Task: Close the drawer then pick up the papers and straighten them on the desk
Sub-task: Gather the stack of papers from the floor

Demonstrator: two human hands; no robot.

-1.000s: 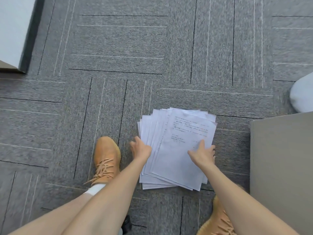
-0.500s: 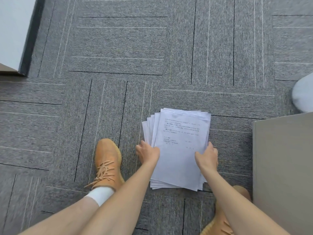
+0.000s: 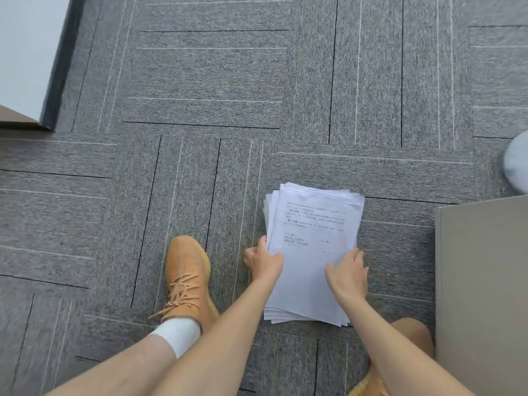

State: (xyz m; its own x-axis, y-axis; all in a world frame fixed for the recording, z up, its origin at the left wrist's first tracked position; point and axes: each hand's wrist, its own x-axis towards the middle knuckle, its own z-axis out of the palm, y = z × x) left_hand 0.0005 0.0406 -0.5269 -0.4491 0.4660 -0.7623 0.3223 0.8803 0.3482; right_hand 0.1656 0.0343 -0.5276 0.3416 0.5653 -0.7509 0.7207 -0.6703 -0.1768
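Both hands gather papers on carpet.
Left hand grips stack edge; right hand rests flat, unclenched. Risk: loose sheets fanning out when lifted.

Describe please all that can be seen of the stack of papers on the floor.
The stack of papers is white printer sheets, gathered roughly, with edges fanned at its left side and near corner. The top sheet carries a few lines of small dark print, too blurred to read. It lies on the grey carpet, between the orange shoe and a beige cabinet. The left hand takes its left edge; the right hand rests on top.
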